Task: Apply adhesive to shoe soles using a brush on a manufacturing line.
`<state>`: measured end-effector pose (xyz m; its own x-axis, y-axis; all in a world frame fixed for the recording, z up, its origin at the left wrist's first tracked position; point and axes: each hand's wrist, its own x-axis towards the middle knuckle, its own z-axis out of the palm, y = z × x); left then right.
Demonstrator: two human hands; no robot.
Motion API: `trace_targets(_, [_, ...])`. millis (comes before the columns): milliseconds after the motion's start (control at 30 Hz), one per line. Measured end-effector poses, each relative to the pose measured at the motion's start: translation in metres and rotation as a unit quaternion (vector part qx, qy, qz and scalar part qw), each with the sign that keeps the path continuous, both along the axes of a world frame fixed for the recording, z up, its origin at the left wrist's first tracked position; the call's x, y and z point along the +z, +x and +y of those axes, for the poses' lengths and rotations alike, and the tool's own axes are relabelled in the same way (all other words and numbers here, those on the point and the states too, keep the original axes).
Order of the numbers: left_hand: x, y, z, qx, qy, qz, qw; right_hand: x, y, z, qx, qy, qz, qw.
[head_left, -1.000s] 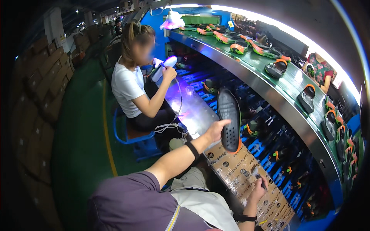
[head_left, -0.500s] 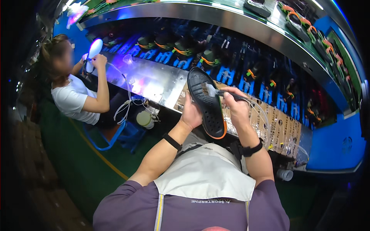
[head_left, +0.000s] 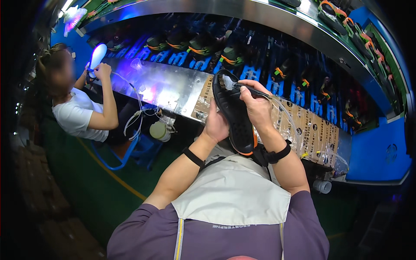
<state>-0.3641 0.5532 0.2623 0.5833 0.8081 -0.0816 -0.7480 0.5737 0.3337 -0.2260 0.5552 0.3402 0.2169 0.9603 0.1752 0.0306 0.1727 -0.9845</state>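
Observation:
A black shoe sole (head_left: 239, 123) with an orange edge at its near end is held up in front of me, its inner face toward me. My left hand (head_left: 216, 125) grips its left edge, fingers mostly hidden behind it. In my right hand (head_left: 256, 104) is a dark-handled brush (head_left: 229, 83), with a thin clear hose (head_left: 286, 113) running from its handle end. The brush's pale, dark-tipped bristles touch the sole near its far end.
Printed cardboard (head_left: 315, 132) covers the bench before me. Beyond it, several shoe uppers (head_left: 232, 55) sit over blue holders (head_left: 250, 73). At left, a co-worker (head_left: 82, 110) handles a lit, pale sole (head_left: 98, 55) beside a pale tub (head_left: 160, 131). A metal-edged conveyor (head_left: 277, 22) curves overhead.
The brush has moved up along the sole toward its far end and left. The sole has tilted slightly in my left hand. The whole view has shifted a little.

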Motion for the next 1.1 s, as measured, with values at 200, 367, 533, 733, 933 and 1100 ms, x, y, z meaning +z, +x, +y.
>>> trace_targets(200, [0.003, 0.002, -0.002, 0.007, 0.028, 0.036, 0.999, -0.005, -0.002, -0.004, -0.019, 0.020, -0.076, 0.997])
trace_targets(367, [-0.013, 0.000, 0.009, 0.039, 0.059, 0.075, 0.995, -0.005, -0.006, -0.021, 0.024, 0.067, -0.180, 0.981])
trace_targets(533, [-0.021, -0.021, 0.036, 0.093, 0.022, 0.053, 0.994, 0.017, 0.026, -0.051, 0.178, 0.083, -0.357, 0.913])
trace_targets(733, [0.001, -0.018, 0.027, 0.045, 0.016, 0.038, 0.998, 0.050, 0.035, -0.038, 0.149, -0.017, -0.185, 0.971])
trace_targets(933, [0.021, 0.003, -0.003, 0.033, 0.106, 0.092, 0.990, 0.035, 0.013, -0.022, 0.093, 0.093, -0.138, 0.982])
trace_targets(1100, [0.014, -0.017, 0.006, -0.020, 0.084, 0.017, 0.996, 0.038, 0.031, -0.022, 0.224, 0.025, -0.015, 0.974])
